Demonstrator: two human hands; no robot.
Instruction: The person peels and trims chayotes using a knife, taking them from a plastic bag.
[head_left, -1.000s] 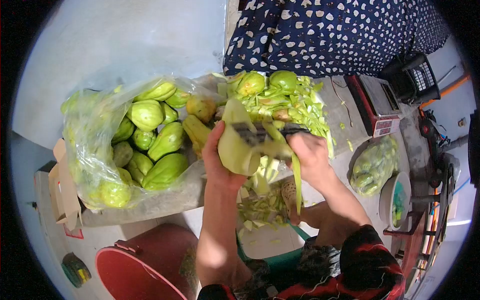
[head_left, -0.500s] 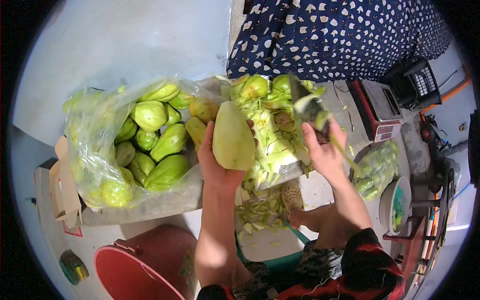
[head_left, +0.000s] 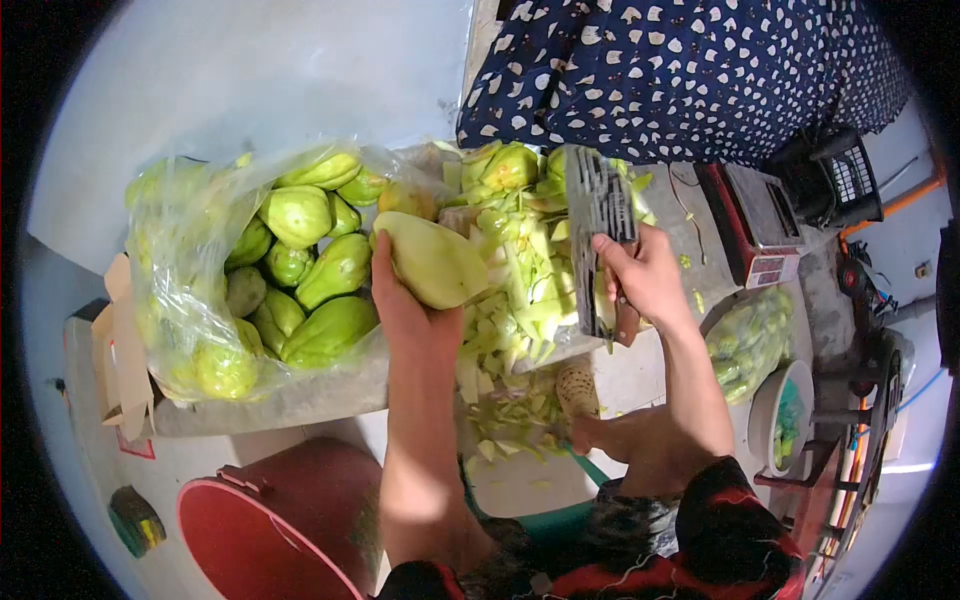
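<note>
My left hand is wrapped round a peeled, pale green papaya, tilted with one end toward the right. In my right hand is a broad-bladed knife with a brown handle; its dark blade is smeared by motion and stands apart from the papaya. Below and between the hands lies a heap of green peelings on the grey ledge. Left of my left hand, a clear plastic bag lies open, full of unpeeled green papayas.
A red bucket stands on the floor at lower left. More peelings litter the floor near my foot. At right are a red scale, a filled plastic bag and a white bucket. A patterned blue curtain hangs behind.
The papaya has turned from nearly upright to tilted, and my left hand has shifted slightly left. The knife has swung more upright, its blade lower and nearer the peelings.
</note>
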